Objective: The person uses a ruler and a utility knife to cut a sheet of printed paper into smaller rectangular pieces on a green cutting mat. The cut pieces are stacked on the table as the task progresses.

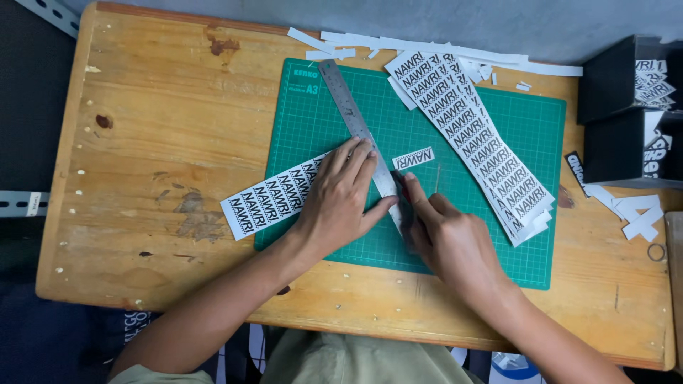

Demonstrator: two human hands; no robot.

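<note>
A green cutting mat (491,242) lies on a wooden table (163,128). A steel ruler (347,107) runs diagonally across the mat. My left hand (340,199) presses flat on the ruler and on a printed white sticker strip (267,203) beneath it. My right hand (445,238) grips a small cutting knife (400,186) with its tip at the ruler's right edge; most of the knife is hidden by the fingers. One cut-off label (413,158) lies loose just right of the ruler.
A stack of long printed strips (473,139) lies across the mat's right half. White paper trimmings (455,50) litter the far edge. Black boxes (615,107) holding cut labels stand at the right, with more scraps (637,217) beside them.
</note>
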